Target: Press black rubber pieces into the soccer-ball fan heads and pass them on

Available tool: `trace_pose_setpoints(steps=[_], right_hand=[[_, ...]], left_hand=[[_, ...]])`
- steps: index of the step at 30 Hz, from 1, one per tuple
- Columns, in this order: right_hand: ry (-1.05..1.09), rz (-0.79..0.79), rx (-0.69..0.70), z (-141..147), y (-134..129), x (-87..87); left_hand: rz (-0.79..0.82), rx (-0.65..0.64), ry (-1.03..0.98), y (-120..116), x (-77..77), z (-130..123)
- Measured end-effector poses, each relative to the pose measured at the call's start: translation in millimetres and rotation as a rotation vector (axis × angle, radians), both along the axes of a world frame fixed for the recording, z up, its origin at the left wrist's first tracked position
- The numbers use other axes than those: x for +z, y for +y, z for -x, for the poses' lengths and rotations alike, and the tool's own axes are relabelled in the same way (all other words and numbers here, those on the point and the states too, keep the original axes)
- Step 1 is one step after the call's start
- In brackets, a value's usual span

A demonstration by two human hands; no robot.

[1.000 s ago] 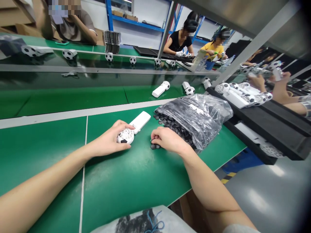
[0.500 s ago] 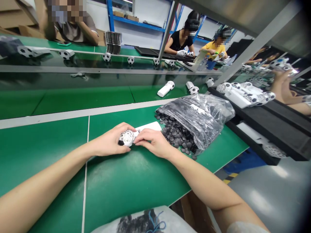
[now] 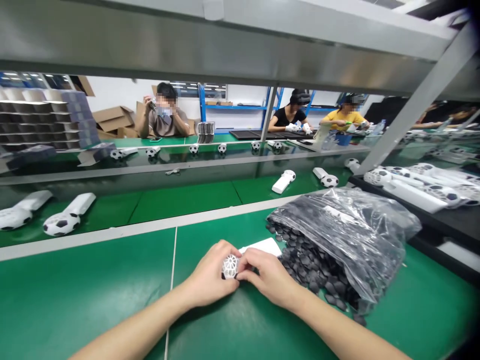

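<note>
A factory assembly workshop: long green-topped workbenches (image 3: 93, 285) in parallel lines beneath a grey metal shelf (image 3: 187, 50), identical white plastic football-headed handheld gadgets (image 3: 62, 223) set out along them, more in a black foam tray (image 3: 461, 226), blue steel racking (image 3: 213, 102) against the far white wall, brown cardboard boxes (image 3: 112, 117) piled behind, and seated workers (image 3: 167, 125) spaced along the benches.

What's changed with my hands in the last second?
The right hand moved off the black discs across to the white lattice ball, joining the left hand, which stayed on it. The clear plastic bag stayed beside them.
</note>
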State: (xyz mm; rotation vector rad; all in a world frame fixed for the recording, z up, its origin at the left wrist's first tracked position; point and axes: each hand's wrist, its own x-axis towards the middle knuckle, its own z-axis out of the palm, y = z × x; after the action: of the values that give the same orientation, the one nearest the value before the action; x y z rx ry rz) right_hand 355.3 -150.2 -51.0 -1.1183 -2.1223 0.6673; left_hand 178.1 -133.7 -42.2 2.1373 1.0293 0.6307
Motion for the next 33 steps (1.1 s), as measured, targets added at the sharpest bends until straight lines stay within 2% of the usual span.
trace_pose_setpoints(steps=[6,9,12,15,18,21,25,28,33], right_hand=[[0.032,0.004,-0.009,0,3,-8.6],[-0.031,-0.053,0.028,-9,12,-5.1],[-0.212,-0.066,0.036,-26,26,3.1],[-0.330,0.034,0.021,-37,38,6.9],[-0.325,0.098,0.044,-31,48,4.3],[-0.240,0.226,0.022,-9,64,2.3],[0.230,0.713,-0.140,34,107,7.3],[0.395,0.801,-0.231,73,154,12.7],[0.595,0.852,-0.379,139,241,17.6]], left_hand=[[0.034,0.021,-0.119,0,-5.8,-1],[0.269,0.063,-0.322,6,-8.2,4],[0.516,0.136,-0.513,19,-10.2,16],[0.558,0.236,-0.623,36,-13.1,32],[0.557,0.362,-0.726,50,-17.6,46],[0.475,0.500,-0.826,54,-22.8,65],[0.357,0.620,-0.887,43,-28.0,95],[0.303,0.630,-0.875,33,-31.3,108],[0.270,0.556,-0.804,35,-40.3,103]])
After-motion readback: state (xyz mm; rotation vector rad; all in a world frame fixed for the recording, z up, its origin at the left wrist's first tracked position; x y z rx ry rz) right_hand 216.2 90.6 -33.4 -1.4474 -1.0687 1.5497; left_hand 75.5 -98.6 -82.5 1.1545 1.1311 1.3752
